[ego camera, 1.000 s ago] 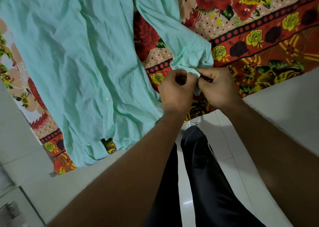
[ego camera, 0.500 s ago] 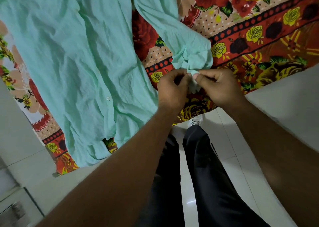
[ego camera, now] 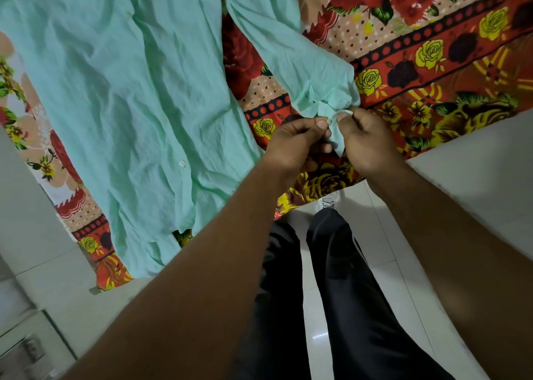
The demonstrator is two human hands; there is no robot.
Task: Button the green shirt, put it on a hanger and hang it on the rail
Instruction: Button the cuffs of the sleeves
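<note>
A floral sheet [ego camera: 432,62] lies beneath everything. The shirt [ego camera: 115,91] is spread flat on the sheet, its sleeve [ego camera: 288,47] reaching the sheet's near edge. There the left hand [ego camera: 294,146] and right hand [ego camera: 369,143] each pinch the cuff [ego camera: 337,140] between thumb and curled fingers.

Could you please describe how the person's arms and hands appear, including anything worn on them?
The left forearm and right forearm are bare to the frame's edge; no sleeves show. The left hand and right hand wear no gloves, and no ring, watch or bracelet shows on the sides facing the camera. The thumbnails look plain.
</note>
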